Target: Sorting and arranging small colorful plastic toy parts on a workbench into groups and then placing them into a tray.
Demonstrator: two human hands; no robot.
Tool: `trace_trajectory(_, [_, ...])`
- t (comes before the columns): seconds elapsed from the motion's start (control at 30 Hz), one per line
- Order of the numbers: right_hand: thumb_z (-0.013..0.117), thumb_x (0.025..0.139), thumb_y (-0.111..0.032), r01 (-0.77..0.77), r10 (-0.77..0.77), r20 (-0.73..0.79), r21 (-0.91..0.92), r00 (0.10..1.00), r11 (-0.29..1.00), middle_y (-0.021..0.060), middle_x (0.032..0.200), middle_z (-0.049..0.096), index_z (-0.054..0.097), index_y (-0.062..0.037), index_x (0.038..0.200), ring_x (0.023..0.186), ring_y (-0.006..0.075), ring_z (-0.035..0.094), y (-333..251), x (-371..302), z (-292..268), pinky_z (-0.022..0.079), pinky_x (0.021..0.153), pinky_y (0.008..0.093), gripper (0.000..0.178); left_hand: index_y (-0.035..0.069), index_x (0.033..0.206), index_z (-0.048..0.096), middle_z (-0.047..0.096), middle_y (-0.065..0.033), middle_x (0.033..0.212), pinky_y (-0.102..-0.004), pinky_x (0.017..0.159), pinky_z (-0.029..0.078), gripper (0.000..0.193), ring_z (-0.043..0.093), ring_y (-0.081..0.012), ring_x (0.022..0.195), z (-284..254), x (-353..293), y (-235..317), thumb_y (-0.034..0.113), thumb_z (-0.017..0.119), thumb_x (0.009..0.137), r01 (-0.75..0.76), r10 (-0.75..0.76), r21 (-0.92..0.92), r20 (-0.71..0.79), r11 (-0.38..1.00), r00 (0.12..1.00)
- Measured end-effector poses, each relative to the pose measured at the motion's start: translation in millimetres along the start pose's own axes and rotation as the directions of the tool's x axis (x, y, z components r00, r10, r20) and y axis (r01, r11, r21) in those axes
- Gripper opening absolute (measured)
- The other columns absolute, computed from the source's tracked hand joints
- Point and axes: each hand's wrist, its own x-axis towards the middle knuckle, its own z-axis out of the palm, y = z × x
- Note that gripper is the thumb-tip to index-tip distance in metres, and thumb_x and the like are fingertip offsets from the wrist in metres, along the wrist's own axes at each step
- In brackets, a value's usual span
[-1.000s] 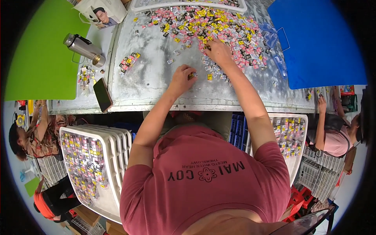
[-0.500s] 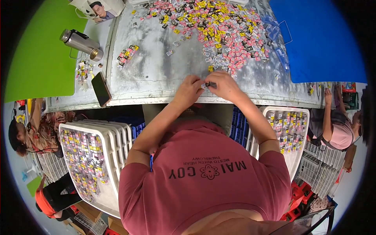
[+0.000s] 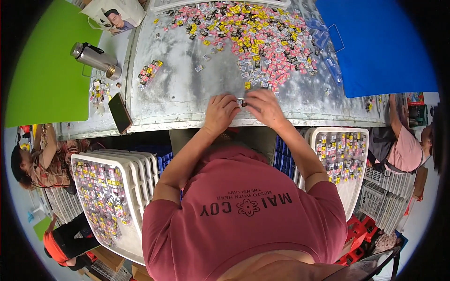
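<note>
At the table's near edge, my left hand (image 3: 221, 114) is closed, its fingertips on a small black-and-white printed tile (image 3: 241, 102). My right hand (image 3: 266, 108) hovers at the other side of this tile, its fingers curled and smeared by motion, so their grip is unclear. Just beyond my hands begins a wide spread of small loose tiles (image 3: 276, 68) in pink, yellow, black and white. Further left on the metal table (image 3: 178, 93), a neat group of similar tiles (image 3: 150, 74) lies in rows.
A phone (image 3: 120, 113) and a steel flask (image 3: 96, 58) lie at the left. White trays (image 3: 136, 225) with bagged tiles stand on both sides below the table. A green board (image 3: 47, 70) and a blue board (image 3: 379, 51) flank it. Other people (image 3: 407, 150) work nearby.
My right fingers have shifted from a pinch on a dark piece to a blurred position beside the tile. My left hand has moved slightly left. The whole view has shifted a little.
</note>
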Motion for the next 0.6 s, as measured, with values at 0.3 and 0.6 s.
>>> trace_trajectory(0.3, [0.059, 0.1, -0.042, -0.148, 0.159, -0.006, -0.401, 0.987, 0.904, 0.0069, 0.166, 0.035, 0.048, -0.022, 0.154, 0.153, 0.0384, 0.027, 74.0, -1.1, -18.8, 0.015, 0.125, 0.0584, 0.059, 0.007, 0.157, 0.036, 0.032, -0.015, 0.165, -0.0567, 0.121, 0.027, 0.079, 0.032, -0.0377, 0.151, -9.2, -6.1, 15.7, 0.045, 0.065, 0.094, -0.057, 0.008, 0.124, 0.362, 0.991, 0.932])
trace_trajectory(0.6, [0.055, 0.1, -0.051, 0.07, -0.011, 0.143, -0.415, 0.99, 0.907, 0.0012, 0.168, 0.032, 0.043, -0.0287, 0.157, 0.156, 0.0348, 0.021, 81.1, 72.0, 26.8, 0.008, 0.126, 0.0589, 0.062, 0.006, 0.158, 0.035, 0.027, -0.0179, 0.167, -0.0589, 0.122, 0.023, 0.084, 0.029, -0.0388, 0.152, -7.8, -5.5, 11.0, 0.054, 0.061, 0.095, -0.146, 0.106, 0.06, 0.433, 0.987, 0.895])
